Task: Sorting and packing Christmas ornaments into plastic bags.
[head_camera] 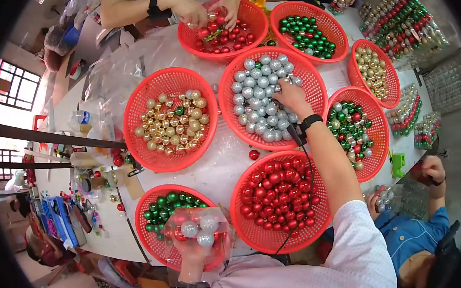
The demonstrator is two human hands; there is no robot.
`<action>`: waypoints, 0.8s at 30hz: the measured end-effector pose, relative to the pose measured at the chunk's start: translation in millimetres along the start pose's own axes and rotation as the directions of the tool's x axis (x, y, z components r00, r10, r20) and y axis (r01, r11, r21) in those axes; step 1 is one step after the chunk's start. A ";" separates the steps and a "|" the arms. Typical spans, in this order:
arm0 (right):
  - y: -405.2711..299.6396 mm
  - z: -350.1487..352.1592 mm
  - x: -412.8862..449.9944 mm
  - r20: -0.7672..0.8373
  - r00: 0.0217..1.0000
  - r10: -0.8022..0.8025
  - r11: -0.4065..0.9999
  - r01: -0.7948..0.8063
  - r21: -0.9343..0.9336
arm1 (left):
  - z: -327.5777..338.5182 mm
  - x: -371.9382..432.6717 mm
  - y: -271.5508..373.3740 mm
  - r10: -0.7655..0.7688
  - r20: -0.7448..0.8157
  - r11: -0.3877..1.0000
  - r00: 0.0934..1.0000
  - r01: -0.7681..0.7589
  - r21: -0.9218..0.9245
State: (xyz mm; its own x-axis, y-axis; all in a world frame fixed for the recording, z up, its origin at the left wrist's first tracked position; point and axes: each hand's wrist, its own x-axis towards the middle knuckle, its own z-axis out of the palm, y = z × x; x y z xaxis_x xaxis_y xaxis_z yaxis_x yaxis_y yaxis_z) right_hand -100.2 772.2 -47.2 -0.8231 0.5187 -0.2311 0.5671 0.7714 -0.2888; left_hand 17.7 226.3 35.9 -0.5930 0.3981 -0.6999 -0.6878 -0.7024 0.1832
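My left hand [193, 249] holds up a clear plastic package [216, 215] at the lower middle. Inside it are silver glitter baubles [206, 239] and some red ones behind them. With its fingertips down among silver baubles [255, 103], my right hand [292, 96] reaches into the red plastic basket [234, 133] at the centre. Whether the fingers grip a bauble cannot be made out. Below that arm is a basket of shiny red baubles [276, 191]. Green baubles [172, 202] fill part of a basket behind my left hand.
Gold baubles [175, 125] lie in the left basket. Far baskets hold red baubles [227, 40], green baubles [307, 34] and gold baubles [369, 68]. A mixed basket [383, 149] stands right. Co-workers' hands [189, 10] work opposite; another person [415, 235] sits at right. Packed baubles [406, 27] are stacked far right.
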 end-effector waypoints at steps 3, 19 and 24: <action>8.3 10.4 4.3 0.061 0.998 -0.011 1.000 0.013 -0.020 | 16.2 -3.7 -3.2 -0.010 0.044 0.998 0.999 0.013 -0.065; -13.7 30.3 -5.0 0.172 0.938 -0.300 0.882 0.342 -0.324 | 8.5 8.0 -6.2 0.078 0.104 0.982 0.992 -0.094 0.165; -22.8 -22.1 -18.3 0.311 0.918 -0.247 0.950 0.292 -0.108 | -1.4 17.9 -4.1 -0.005 0.115 0.986 0.993 0.025 -0.166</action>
State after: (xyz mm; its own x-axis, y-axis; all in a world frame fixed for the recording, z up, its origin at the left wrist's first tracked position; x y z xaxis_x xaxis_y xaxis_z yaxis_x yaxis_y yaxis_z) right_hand -98.7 753.2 -15.8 -0.8865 0.1713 -0.4298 0.2959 0.9241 -0.2419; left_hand 10.5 235.5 21.6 -0.6336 0.4674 -0.6166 -0.6233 -0.7804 0.0490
